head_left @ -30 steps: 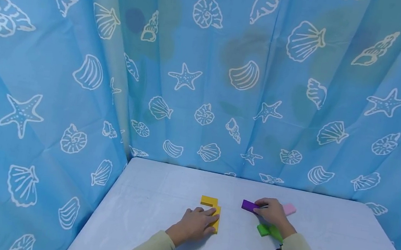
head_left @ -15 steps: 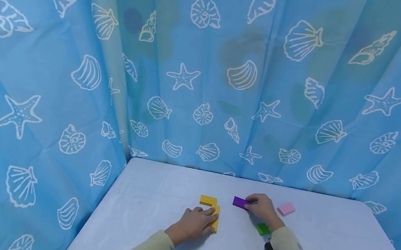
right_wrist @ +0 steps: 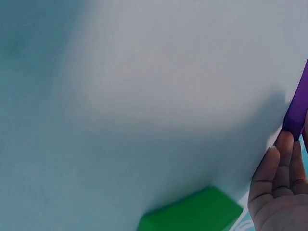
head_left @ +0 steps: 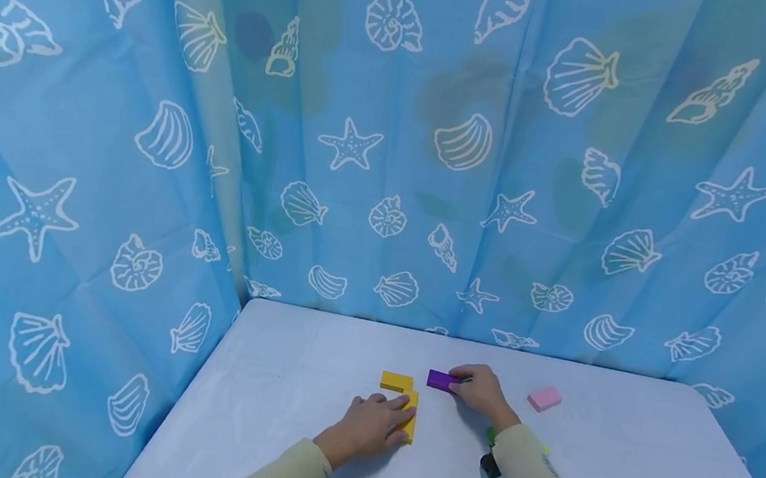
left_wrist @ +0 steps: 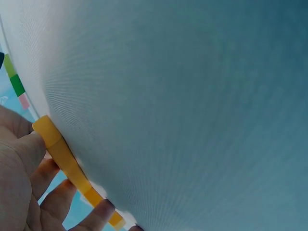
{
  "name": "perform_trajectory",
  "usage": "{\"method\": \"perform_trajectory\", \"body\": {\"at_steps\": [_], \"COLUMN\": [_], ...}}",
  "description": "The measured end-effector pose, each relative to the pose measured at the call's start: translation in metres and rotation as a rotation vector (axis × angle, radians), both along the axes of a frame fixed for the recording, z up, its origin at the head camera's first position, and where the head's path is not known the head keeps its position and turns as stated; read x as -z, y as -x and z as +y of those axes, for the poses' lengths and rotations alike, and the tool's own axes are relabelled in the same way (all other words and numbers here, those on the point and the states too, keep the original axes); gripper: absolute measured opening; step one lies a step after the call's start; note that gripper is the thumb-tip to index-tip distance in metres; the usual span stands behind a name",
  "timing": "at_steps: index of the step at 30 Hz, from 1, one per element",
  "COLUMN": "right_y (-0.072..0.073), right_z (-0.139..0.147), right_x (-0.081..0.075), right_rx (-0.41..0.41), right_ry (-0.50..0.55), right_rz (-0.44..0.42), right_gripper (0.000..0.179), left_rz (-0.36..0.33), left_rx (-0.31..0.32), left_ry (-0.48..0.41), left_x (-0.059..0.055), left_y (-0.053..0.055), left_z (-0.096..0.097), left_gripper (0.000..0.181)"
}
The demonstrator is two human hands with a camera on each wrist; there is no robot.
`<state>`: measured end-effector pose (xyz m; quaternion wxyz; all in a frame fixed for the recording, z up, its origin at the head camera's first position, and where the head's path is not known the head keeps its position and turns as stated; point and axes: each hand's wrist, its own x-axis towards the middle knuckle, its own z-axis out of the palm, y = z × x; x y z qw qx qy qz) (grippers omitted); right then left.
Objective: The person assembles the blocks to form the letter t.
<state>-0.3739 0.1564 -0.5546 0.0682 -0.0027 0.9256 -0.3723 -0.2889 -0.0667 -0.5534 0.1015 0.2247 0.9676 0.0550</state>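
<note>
- Fingers (right_wrist: pixel 267 166) of the right hand (head_left: pixel 481 393) pinch the purple block (head_left: pixel 438 380) by its right end, thumb against the near side; its left end sticks out bare.
- Left hand (head_left: pixel 363 430) has its fingers spread over the long yellow piece (left_wrist: pixel 72 168), thumb near the end closer to the person, other fingertips farther along.
- That piece runs away from the person; whether it is one block or several in line, I cannot tell.
- Yellow block (head_left: pixel 396 382) lies crosswise at its far end, reaching left.
- To the right of both, near but apart, is the purple block; whether it touches the table (head_left: pixel 312 350), I cannot tell.
- Pink block (head_left: pixel 544 398) lies well to the right of the purple block, past the right hand.
- Green block (right_wrist: pixel 192 211) is mostly hidden by the right sleeve (head_left: pixel 530 468) in the head view; the right wrist view cuts it off at the lower edge.
- Lime piece (left_wrist: pixel 9 66) peeks out on the other side of that sleeve.
- Blue curtain (head_left: pixel 392 168), printed with white shells and starfish, hangs behind and to the left of the white table.
</note>
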Motion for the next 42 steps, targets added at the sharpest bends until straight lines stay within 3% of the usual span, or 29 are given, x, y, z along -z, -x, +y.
{"method": "perform_trajectory", "body": {"at_steps": [16,42], "right_y": [0.0,-0.005], "right_z": [-0.017,-0.019], "right_x": [0.01,0.008], "right_rx": [0.047,0.031], "right_ry": [0.057,0.096], "right_rz": [0.016,-0.045], "right_gripper": [0.024,0.023], "left_rz": [0.018,0.015], "left_rx": [0.013,0.007], "left_ry": [0.0,-0.003], "left_x": [0.0,-0.004], "left_y": [-0.001,-0.003], "left_z": [-0.001,0.0], "left_gripper": [0.051,0.052]}}
